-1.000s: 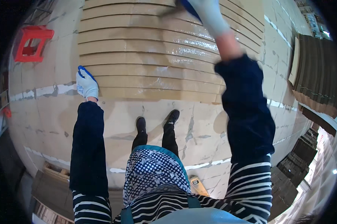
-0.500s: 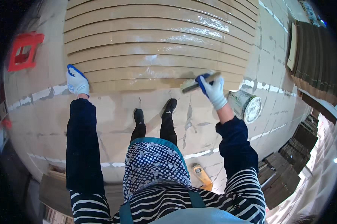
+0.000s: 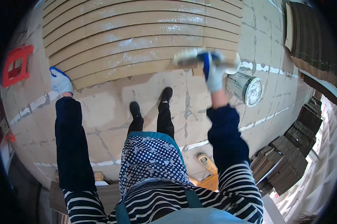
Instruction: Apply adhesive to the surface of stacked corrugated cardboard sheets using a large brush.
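My right hand, in a white and blue glove, grips a wide flat brush. The brush lies across the near right end of a row of long tan wooden planks set side by side on the floor. A round metal can with wet contents stands just right of that hand. My left hand, gloved the same way, hangs with nothing in it by the near left corner of the planks. My black shoes stand just in front of the nearest plank.
Cardboard sheets cover the floor under the planks. A red frame lies at far left. Dark stacked panels stand at upper right, stacks of brown boards at lower right. An orange tool lies behind my right leg.
My right hand has drawn the brush from the far planks down to the nearest one, then shifted right toward the can. My left hand has stayed by the left corner.
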### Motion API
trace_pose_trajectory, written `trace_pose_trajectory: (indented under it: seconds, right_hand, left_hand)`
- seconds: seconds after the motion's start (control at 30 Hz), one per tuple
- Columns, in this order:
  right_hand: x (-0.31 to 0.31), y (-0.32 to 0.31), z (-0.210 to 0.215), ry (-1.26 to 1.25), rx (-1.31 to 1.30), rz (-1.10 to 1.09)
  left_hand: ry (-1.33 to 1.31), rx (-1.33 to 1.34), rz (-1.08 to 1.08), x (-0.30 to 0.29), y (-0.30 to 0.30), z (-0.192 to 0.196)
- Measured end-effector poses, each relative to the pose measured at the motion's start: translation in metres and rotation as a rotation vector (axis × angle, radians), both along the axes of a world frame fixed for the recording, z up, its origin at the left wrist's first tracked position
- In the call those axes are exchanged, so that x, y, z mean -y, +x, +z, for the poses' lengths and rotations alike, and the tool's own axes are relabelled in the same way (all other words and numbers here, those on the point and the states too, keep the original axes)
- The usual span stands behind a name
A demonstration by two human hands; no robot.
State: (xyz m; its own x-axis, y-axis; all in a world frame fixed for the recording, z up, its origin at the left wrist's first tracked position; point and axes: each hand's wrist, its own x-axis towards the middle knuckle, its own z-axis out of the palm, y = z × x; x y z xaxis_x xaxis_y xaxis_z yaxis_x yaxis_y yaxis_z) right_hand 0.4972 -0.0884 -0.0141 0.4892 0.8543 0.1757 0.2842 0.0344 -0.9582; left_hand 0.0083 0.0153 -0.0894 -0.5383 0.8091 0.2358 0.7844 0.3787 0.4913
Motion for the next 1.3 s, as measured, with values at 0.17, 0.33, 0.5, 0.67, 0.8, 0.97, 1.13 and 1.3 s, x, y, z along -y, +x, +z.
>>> trace_pose_trajectory:
  seconds: [0.17,0.33,0.5,0.67,0.8,0.97,1.13,1.3]
  right_hand:
    - [0.054,0.009,0.025,-0.218,0.114,0.170]
    - [0.033,0.012,0.031,-0.353,-0.235,0.114]
    - [0.013,0.035,0.011,-0.232,0.735,0.161]
    - [-0.077,0.044,0.048,-0.212,0.028,0.183]
    - [-0.076,0.019,0.037,-0.226,-0.065,0.131]
    - [0.062,-0.003,0.003,-0.051,0.299,0.165]
    - [0.039,-0.013,0.027,-0.250,-0.118,-0.036]
    - [0.001,-0.124,0.017,0.036,0.578,-0.052]
  left_hand:
    - [0.101,-0.034,-0.041,0.000,-0.002,0.000]
    - [-0.032,-0.010,0.003,0.001,0.006,0.007]
    - [0.019,-0.049,0.009,-0.001,0.009,0.012]
    - [-0.104,-0.023,0.048,0.000,0.007,0.010]
    - [-0.116,-0.012,0.046,0.000,0.009,0.012]
    - [-0.193,-0.006,0.086,0.000,0.013,0.017]
    - [0.000,-0.066,0.055,0.001,0.016,0.017]
    - [-0.023,-0.002,0.090,0.000,0.019,0.017]
